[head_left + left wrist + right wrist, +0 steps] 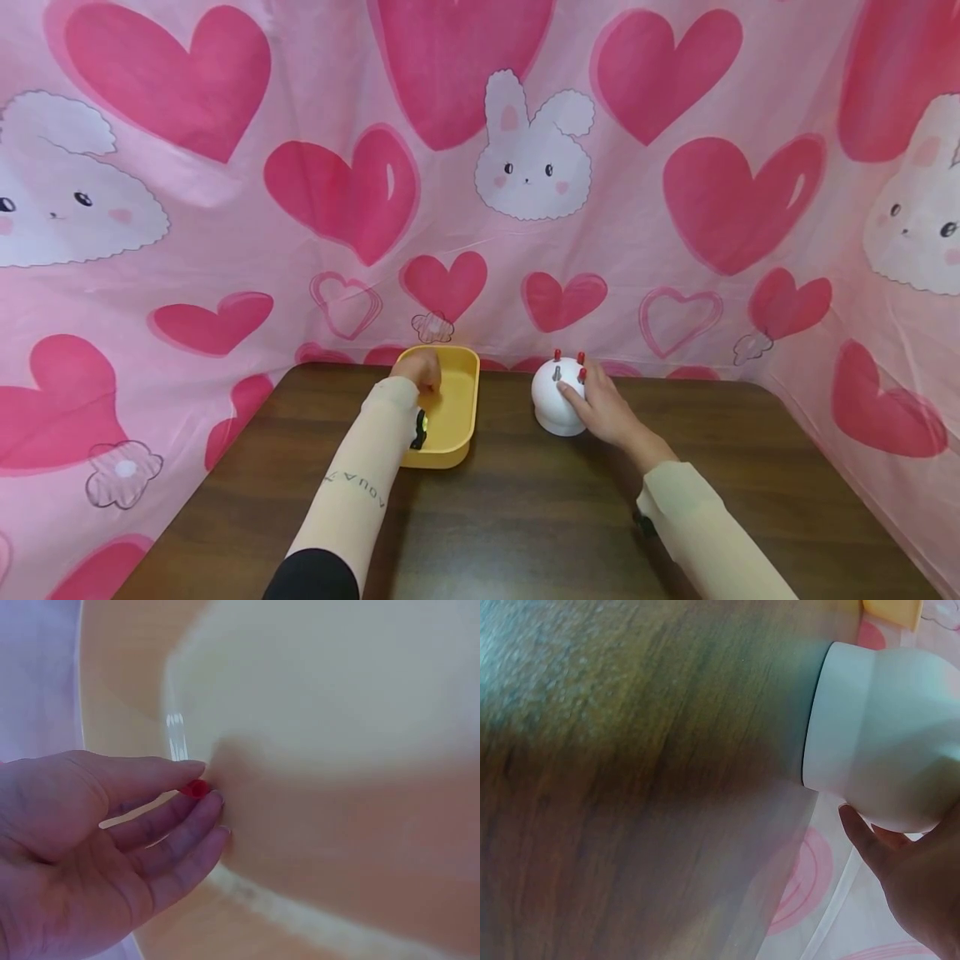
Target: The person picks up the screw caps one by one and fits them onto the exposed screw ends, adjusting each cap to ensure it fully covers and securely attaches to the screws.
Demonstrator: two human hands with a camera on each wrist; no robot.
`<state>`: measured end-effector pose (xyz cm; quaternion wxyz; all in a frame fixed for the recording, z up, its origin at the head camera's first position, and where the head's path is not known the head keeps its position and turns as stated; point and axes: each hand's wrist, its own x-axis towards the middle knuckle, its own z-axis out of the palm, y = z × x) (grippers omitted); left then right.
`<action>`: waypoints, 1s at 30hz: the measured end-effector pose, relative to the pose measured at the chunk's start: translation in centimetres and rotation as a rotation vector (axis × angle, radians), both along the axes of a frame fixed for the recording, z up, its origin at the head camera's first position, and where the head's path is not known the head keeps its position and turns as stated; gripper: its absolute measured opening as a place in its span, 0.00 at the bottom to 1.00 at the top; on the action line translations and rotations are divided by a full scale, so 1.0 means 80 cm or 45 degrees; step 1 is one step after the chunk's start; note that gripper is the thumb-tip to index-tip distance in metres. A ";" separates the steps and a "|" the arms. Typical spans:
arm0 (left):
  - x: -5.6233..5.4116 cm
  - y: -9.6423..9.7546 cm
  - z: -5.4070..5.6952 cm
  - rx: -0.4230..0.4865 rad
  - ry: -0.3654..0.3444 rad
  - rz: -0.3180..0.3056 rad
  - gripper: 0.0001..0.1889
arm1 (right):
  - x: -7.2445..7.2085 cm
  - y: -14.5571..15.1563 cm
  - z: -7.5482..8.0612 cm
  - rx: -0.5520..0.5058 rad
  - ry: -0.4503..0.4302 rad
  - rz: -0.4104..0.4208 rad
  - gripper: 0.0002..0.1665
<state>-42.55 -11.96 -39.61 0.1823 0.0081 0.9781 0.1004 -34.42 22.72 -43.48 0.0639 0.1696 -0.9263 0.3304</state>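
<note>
Inside the yellow tray, my left hand pinches a small red cap between thumb and fingertips, close over the tray floor in the left wrist view. To the right, a white ball-shaped stand on a short round base rests on the table. Metal posts stick up from its top; three carry red caps, while a front metal post is bare. Gripping the ball from its right side is my right hand, thumb near the posts. In the right wrist view, the ball's base meets the tabletop.
The dark wooden table runs back to a pink cloth printed with hearts and rabbits. That cloth also hangs along both sides. The tray's raised walls surround my left hand, and a gap of tabletop separates the tray from the ball.
</note>
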 end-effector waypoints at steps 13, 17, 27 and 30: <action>0.021 0.000 0.015 0.009 -0.066 0.023 0.04 | -0.001 0.000 -0.001 0.017 0.021 -0.007 0.53; 0.020 -0.002 0.016 0.086 -0.103 0.044 0.06 | -0.003 0.001 -0.002 0.019 0.030 -0.004 0.53; 0.017 0.005 0.008 0.306 -0.206 0.053 0.05 | -0.003 0.001 -0.005 0.003 0.016 -0.009 0.52; 0.013 0.008 0.008 0.318 -0.245 -0.028 0.07 | -0.004 0.001 -0.005 0.010 0.023 -0.009 0.52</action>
